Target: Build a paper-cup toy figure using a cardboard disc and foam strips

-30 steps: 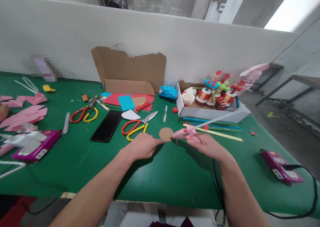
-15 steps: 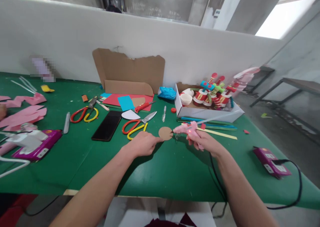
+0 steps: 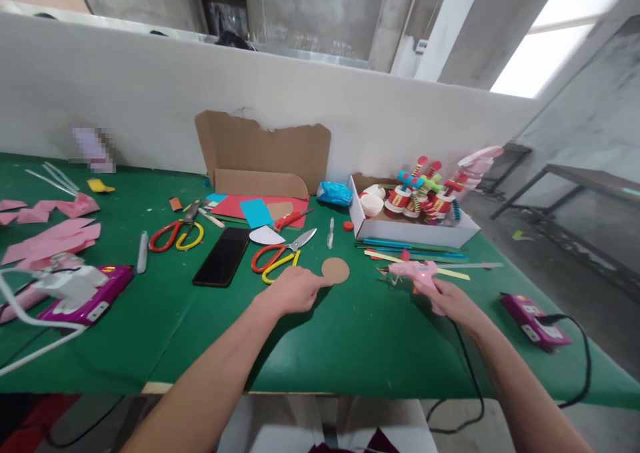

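A round cardboard disc (image 3: pixel 335 270) lies flat on the green table. My left hand (image 3: pixel 296 290) holds it down at its near left rim with a stretched index finger, the other fingers curled in. My right hand (image 3: pixel 449 300) is closed round the handle of a pink hot glue gun (image 3: pixel 414 272), to the right of the disc. The gun's nozzle points left, apart from the disc, with thin strings of glue under it. A clear glue stick (image 3: pixel 477 265) sticks out of its back. Scissors (image 3: pixel 275 260) with red and yellow handles lie just beyond my left hand.
A white box (image 3: pixel 415 230) with decorated red cups stands behind the glue gun, paper strips (image 3: pixel 417 253) before it. A phone (image 3: pixel 221 256), second scissors (image 3: pixel 181 232), coloured paper (image 3: pixel 257 212) and a red-handled cutter (image 3: pixel 290 220) lie left. A black cord runs near a purple power block (image 3: pixel 535 322).
My right hand has drawn the glue gun away to the right, its nozzle leaving the disc's edge. My left finger stays at the disc's rim. The whole view has shifted slightly.
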Demonstrator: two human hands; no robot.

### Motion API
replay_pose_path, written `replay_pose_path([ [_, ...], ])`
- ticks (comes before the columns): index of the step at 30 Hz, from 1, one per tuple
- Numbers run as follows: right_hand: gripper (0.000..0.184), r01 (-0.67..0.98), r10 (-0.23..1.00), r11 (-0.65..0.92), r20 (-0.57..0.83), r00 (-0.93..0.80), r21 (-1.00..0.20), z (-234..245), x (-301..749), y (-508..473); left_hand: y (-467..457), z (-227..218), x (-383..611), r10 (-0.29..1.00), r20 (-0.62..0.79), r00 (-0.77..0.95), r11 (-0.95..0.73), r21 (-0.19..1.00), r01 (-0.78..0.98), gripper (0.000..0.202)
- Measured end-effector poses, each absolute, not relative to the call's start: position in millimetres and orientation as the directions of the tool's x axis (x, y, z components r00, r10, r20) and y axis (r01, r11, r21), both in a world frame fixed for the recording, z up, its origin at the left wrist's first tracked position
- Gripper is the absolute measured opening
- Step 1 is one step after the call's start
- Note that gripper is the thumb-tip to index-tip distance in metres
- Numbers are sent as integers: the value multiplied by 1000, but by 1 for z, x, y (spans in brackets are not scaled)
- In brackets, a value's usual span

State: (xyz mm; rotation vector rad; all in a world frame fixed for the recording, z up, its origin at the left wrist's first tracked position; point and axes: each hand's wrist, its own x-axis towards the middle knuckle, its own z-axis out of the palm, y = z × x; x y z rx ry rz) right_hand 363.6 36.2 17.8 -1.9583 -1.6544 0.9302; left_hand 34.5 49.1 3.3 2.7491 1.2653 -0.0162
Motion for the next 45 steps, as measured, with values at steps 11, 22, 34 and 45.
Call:
replay_pose_path([
  [11,59,920,990,-120,27,140,-374,-2,400,42,50,-3,34,758,-19,652,-647,108,755,48],
  [22,44,961,951,-92,264,162,-259,37,367,68,48,4,36,767,-56,639,-628,137,766,48],
  [34,62,922,948,318,43,-316,-221,69,307,261,51,-3,35,770,-12,638,-627,171,760,44],
  [45,51,949,947,306,-82,-312,-75,88,289,268,54,-5,35,772,-31,635,-622,168,765,43],
])
